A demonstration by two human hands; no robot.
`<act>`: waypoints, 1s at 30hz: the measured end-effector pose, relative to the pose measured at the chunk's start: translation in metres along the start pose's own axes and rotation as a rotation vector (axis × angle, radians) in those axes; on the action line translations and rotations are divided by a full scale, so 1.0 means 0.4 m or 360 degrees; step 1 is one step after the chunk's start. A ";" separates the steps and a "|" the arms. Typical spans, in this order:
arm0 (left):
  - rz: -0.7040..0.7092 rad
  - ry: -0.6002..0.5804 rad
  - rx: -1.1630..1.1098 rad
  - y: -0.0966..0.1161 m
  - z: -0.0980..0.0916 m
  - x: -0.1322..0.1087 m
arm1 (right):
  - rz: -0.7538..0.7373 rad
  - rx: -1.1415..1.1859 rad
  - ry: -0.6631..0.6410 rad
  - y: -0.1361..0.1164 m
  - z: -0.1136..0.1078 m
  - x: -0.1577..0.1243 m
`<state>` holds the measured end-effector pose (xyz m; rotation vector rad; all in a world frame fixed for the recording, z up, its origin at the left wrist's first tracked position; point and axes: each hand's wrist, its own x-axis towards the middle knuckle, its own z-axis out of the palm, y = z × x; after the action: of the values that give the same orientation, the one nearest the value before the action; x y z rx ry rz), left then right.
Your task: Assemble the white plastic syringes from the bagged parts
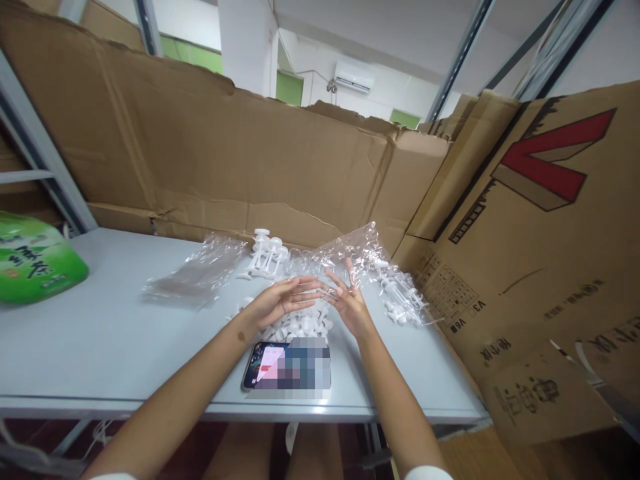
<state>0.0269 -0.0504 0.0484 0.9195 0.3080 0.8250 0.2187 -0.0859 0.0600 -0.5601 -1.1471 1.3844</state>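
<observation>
My left hand [284, 300] hovers over a heap of small white plastic pieces [300, 325], its fingers stretched out towards the right. Facing it, my right hand [347, 301] has its fingers spread and pointing up and left. The fingertips of both hands come close or overlap in view; whether they touch I cannot tell. Neither hand shows anything in its grasp. Just in front of the heap lies a phone [254, 367] with its screen lit, partly blurred out. Behind my hands stands a group of white spool-like plastic parts [269, 255].
A flat clear plastic bag [193, 277] lies left of centre. Another clear bag [403, 293] with white parts rests at the right, near a printed cardboard box [550, 267]. Cardboard [240, 160] walls the back of the grey table [100, 333]. A green package [40, 260] stands far left.
</observation>
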 end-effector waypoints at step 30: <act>-0.0130 0.0071 -0.0271 0.012 -0.013 0.004 | -0.0300 -0.0104 0.0252 -0.012 -0.020 0.007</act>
<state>0.0227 -0.0448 0.0495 0.7257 0.3074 0.7848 0.2275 -0.0818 0.0617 -0.5823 -1.0909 1.1249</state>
